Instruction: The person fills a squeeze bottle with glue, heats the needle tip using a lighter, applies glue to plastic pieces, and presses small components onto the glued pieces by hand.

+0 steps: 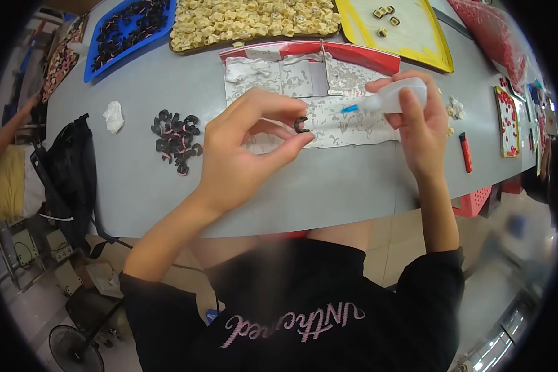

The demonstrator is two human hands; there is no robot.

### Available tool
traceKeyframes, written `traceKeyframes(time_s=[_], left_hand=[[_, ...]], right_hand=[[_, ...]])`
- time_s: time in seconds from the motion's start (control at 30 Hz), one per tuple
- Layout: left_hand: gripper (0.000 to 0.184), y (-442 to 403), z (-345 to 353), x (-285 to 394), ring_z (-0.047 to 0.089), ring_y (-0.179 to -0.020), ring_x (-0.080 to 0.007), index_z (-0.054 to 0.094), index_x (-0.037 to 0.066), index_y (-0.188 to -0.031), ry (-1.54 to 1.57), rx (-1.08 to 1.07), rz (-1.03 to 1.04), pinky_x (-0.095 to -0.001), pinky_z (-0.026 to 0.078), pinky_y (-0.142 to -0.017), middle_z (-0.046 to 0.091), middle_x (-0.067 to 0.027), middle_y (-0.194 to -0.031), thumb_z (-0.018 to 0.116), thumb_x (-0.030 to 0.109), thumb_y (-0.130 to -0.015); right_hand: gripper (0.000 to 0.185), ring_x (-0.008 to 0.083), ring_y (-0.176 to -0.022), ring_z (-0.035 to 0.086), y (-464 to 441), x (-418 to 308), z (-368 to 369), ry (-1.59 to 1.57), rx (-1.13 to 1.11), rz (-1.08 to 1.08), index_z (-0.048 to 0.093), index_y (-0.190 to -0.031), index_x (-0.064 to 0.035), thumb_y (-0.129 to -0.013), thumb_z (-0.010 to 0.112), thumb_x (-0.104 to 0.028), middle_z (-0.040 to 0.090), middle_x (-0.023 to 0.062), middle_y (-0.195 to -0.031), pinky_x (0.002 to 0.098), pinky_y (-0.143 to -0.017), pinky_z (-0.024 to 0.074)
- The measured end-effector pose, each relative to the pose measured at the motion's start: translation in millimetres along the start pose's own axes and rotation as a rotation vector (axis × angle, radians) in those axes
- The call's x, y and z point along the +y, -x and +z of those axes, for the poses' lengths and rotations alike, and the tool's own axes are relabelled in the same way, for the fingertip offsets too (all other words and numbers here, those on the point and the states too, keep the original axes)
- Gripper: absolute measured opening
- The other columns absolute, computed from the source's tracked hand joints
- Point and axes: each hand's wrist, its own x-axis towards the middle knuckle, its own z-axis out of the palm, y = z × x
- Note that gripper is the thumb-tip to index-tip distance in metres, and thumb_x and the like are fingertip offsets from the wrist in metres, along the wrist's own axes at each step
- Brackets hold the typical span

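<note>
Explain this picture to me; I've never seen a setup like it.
No machine here: a person works barehanded, and the one picture comes from a camera worn on their head, looking forward and down. The left hand pinches a small dark C-shaped piece. The right hand holds a translucent bottle, its blue tip turned toward that piece. On the gray table lie a white, gray-marked sheet, a loose dark pile, a blue tray, many cream-coloured pieces and a yellow tray.
</note>
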Motion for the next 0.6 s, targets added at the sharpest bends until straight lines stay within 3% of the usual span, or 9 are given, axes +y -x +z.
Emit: traceKeyframes(time_s=[0.1,0.3,0.6], left_hand=[[0.042,4,6,-7,0.059,-0.088,-0.0159,0.051,-0.001,-0.107,0.005,0.084,-0.032,-0.0243,0.051,-0.069,0.057,-0.0112,-0.096,0.069,-0.009,-0.070],[0.047,6,1,-16,0.058,-0.087,-0.0137,0.047,0.002,-0.108,-0.133,0.080,0.087,-0.0233,0.045,-0.066,0.059,-0.0100,-0.096,0.072,-0.006,-0.069],[0.048,8,-2,-21,0.058,-0.084,-0.0125,0.047,0.002,-0.108,-0.158,0.047,0.097,-0.0223,0.043,-0.066,0.061,-0.0102,-0.096,0.073,-0.004,-0.069]], right_hand=[[0.016,0.0047,-0.075,0.056,0,1,11,0.259,0.056,-0.009,0.048,-0.100,-0.0053,-0.089,0.055,-0.015,0.065,0.0070,-0.091,0.0155,-0.053,0.0402],[0.018,0.0059,-0.076,0.057,2,7,14,0.377,0.049,-0.043,0.047,-0.101,-0.0042,-0.087,0.058,-0.010,0.064,0.0061,-0.089,0.0164,-0.051,0.0425],[0.022,0.0135,-0.083,0.060,4,1,14,0.365,0.057,-0.120,0.046,-0.102,-0.0012,-0.084,0.059,-0.003,0.064,0.0099,-0.088,0.0229,-0.074,0.0461]])
